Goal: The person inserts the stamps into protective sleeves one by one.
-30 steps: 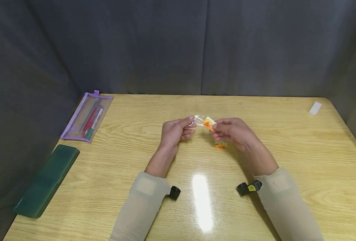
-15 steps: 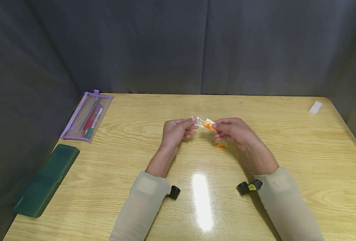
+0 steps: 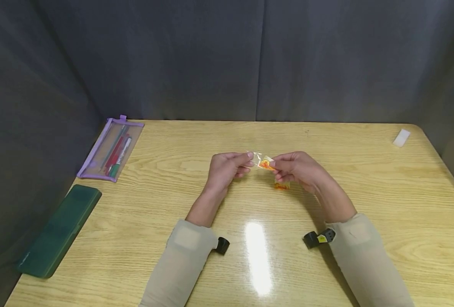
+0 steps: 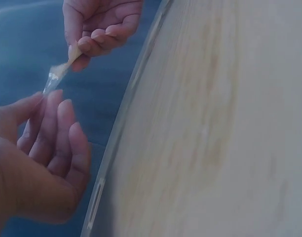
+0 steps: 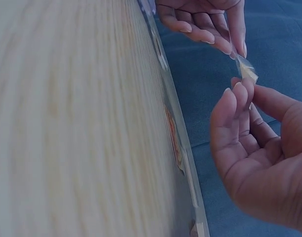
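Note:
Between the two hands, over the middle of the table, stretches a small clear plastic wrapper (image 3: pixel 257 159) with an orange-and-yellow printed part (image 3: pixel 266 163) at its right end. My left hand (image 3: pixel 227 168) pinches the clear end between thumb and forefinger. The printed end is pinched by my right hand (image 3: pixel 298 170), whose fingertips cover part of it. Both wrist views show the wrapper (image 4: pixel 56 75) spanning the gap between the fingertips. Just below the right hand, a second orange-and-yellow printed piece (image 3: pixel 282 185) lies on the table, partly hidden by the fingers.
A purple-edged mesh pencil pouch (image 3: pixel 96 164) holding several pens lies at the back left. In front of it is a dark green pencil case (image 3: pixel 62 230) along the left edge. A small white block (image 3: pixel 401 137) sits at the back right of the wooden table (image 3: pixel 365 179).
Both hands keep hold of the wrapper. The left hand has shifted slightly right, the right hand hardly at all. The wrapper has dipped a little and its printed end has turned.

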Motion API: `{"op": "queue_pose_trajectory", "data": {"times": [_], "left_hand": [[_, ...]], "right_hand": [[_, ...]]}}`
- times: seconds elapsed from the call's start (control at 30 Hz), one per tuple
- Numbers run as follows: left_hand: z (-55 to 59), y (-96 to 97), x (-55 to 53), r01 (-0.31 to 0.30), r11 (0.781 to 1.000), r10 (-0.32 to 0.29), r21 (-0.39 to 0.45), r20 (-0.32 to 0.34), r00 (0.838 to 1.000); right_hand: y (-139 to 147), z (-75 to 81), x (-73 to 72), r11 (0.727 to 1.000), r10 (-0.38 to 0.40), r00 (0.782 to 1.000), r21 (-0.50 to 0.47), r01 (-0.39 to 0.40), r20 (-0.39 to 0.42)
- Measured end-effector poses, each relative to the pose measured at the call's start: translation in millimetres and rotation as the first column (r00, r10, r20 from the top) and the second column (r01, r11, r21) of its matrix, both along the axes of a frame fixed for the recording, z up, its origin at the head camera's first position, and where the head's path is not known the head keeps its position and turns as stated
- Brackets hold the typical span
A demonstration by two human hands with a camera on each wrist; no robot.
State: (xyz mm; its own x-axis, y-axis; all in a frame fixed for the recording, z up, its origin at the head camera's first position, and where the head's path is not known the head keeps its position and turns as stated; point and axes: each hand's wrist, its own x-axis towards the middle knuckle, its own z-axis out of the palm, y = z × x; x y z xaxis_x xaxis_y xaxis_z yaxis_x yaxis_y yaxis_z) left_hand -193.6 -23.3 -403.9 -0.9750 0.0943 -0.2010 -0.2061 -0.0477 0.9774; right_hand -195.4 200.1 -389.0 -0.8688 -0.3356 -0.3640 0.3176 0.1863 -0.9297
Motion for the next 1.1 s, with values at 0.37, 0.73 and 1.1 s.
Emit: {"op": "queue_pose_trajectory", "data": {"times": [0.37, 0.73, 1.1], "left_hand": [[4.3, 0.1, 1.3, 0.068, 0.995, -0.064, -0.073, 0.057, 0.996], [5.2, 0.3, 0.5, 0.057, 0.997, -0.056, -0.048, 0.03, 0.998], [4.2, 1.0, 0.9, 0.029, 0.999, -0.03, -0.019, -0.018, 0.999]], "right_hand": [[-0.9, -0.2, 0.5, 1.0, -0.008, 1.0, 0.014, 0.008, -0.007], [0.0, 1.4, 0.2, 0.999, -0.002, 1.0, 0.045, 0.004, -0.024], [1.0, 2.9, -0.1, 0.997, 0.015, 1.0, 0.08, -0.013, -0.027]]}}
